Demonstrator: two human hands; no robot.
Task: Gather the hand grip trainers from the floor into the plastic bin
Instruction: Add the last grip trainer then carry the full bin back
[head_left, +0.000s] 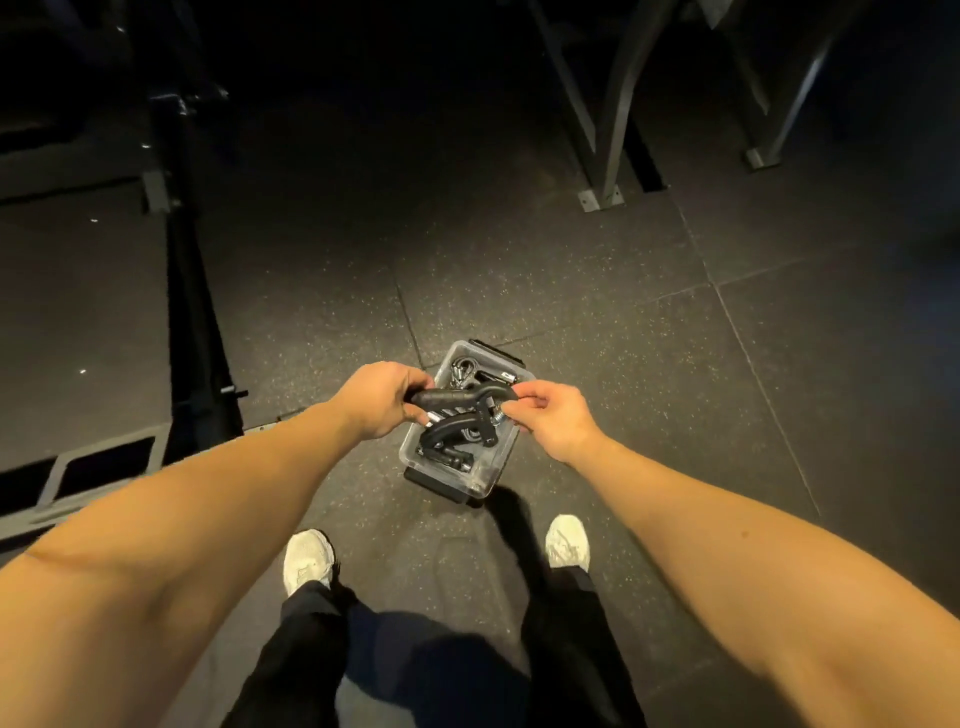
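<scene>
Left hand (382, 397) and right hand (553, 415) grip 1 trainer (457, 397) above bin (498, 460).

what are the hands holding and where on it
A grip trainer: left hand grips a handle end, right hand pinches the spring end, over the bin.

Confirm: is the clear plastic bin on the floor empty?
No, black hand grip trainers with metal springs lie inside the clear rectangular plastic bin.
</scene>
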